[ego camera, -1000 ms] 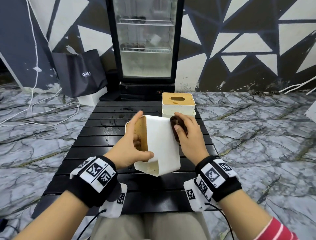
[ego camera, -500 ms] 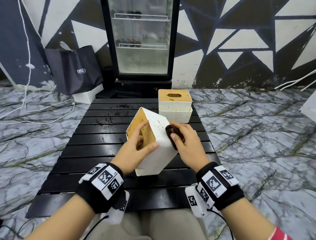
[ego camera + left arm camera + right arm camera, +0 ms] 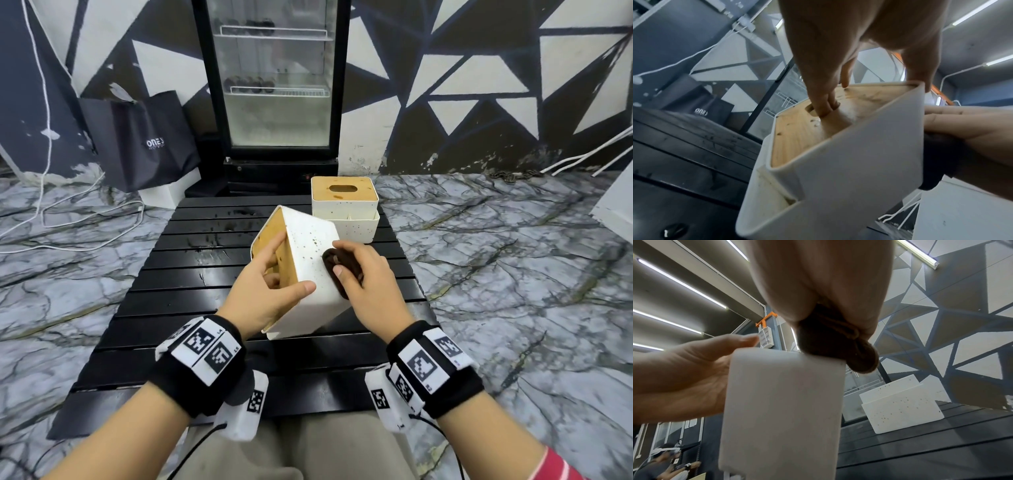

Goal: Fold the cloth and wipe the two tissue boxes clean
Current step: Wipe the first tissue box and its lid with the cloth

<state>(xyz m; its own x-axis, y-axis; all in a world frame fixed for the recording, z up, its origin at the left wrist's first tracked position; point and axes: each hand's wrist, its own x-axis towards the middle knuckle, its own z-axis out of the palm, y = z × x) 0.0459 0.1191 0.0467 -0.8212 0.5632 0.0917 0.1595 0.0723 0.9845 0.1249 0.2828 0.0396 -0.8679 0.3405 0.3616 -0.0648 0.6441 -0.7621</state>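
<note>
My left hand [image 3: 270,291] grips a white tissue box [image 3: 308,274] tilted on its side above the black slatted table [image 3: 191,291], its wooden lid facing left. Two fingers [image 3: 824,105] are hooked into the lid's slot and the thumb lies across the white side. My right hand [image 3: 363,277] holds a folded dark brown cloth [image 3: 342,270] and presses it against the box's speckled upper face. The cloth [image 3: 836,340] bulges out from under the palm onto the box's [image 3: 783,410] top edge. A second tissue box [image 3: 344,205] with a wooden lid stands upright at the table's far edge.
A glass-door fridge [image 3: 274,78] stands right behind the table. A black shopping bag [image 3: 144,140] leans on the wall at the left, with white cables [image 3: 85,212] on the marble floor. Another person [image 3: 663,462] sits in the background of the right wrist view.
The held box has been rotated so that its speckled face turns up and its far end swings away. The cloth has slid along that face with my right hand.
</note>
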